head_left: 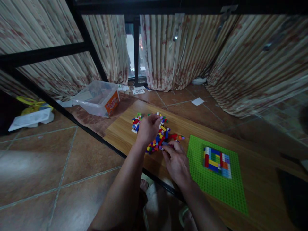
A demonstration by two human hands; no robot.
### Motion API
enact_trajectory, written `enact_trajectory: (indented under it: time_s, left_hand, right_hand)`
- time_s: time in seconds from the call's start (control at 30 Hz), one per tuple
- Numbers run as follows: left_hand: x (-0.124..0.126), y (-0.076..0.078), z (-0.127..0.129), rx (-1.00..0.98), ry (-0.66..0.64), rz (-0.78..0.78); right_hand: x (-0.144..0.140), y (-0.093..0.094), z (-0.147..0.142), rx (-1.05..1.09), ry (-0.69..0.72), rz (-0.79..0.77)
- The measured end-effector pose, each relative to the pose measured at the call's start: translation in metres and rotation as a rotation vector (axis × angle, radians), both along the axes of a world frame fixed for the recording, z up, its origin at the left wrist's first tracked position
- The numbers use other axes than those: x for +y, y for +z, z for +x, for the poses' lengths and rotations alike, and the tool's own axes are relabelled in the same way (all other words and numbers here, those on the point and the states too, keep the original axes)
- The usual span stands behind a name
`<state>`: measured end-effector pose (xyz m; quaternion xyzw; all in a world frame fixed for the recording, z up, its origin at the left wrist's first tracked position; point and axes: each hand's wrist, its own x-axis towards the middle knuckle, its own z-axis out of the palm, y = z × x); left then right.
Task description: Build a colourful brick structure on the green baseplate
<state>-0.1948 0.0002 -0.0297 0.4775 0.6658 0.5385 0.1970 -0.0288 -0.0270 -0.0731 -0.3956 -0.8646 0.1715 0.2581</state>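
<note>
A heap of small, mixed-colour toy bricks (161,136) lies on the wooden table. Over its left side is my left hand (148,128), fingers curled together and pointing right; what they may hold is hidden. My right hand (176,160) is at the heap's near right edge, its thumb and fingers closed low among the bricks. Whether a brick is between those fingertips is too small to tell. To the right of my right hand lies a green studded baseplate (204,189). On it sits a flat, roughly rectangular brick build (216,163) in blue, red, yellow, white and orange.
A clear plastic box (92,99) with an orange label stands on the floor behind the table's left end. A black metal rail (96,133) runs along the near edge of the wooden table (120,131). Striped curtains (166,51) hang behind. At right is a dark flat object (292,192).
</note>
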Motion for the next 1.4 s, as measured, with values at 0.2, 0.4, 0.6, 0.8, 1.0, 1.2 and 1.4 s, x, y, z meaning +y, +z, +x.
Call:
enact_trajectory:
  time_s: [0.2, 0.4, 0.6, 0.8, 1.0, 1.2, 1.4]
  left_hand:
    - [-0.002, 0.004, 0.0, 0.006, 0.022, -0.019]
    - [-0.004, 0.006, -0.001, 0.018, 0.02, -0.043]
    - [-0.002, 0.005, -0.001, 0.05, -0.006, -0.033]
    - [-0.003, 0.008, -0.001, 0.066, 0.027, -0.072]
    - [-0.002, 0.01, 0.002, 0.067, 0.014, -0.085]
    - [0.001, 0.005, 0.003, 0.092, 0.01, -0.07]
    - [0.004, -0.002, 0.004, 0.128, 0.003, -0.07]
  right_hand:
    - [0.002, -0.003, 0.0, -0.002, 0.007, 0.008]
    - [0.001, 0.0, 0.004, -0.031, 0.029, 0.008]
    - [-0.003, 0.004, 0.008, -0.008, 0.054, -0.033]
    - [-0.007, 0.024, 0.025, 0.166, -0.044, -0.261]
    - [0.004, 0.036, 0.061, 0.344, -0.148, -0.311]
    - [0.033, 0.038, 0.127, 0.338, -0.379, -0.361]
    - [0.041, 0.04, 0.174, 0.196, -0.435, -0.337]
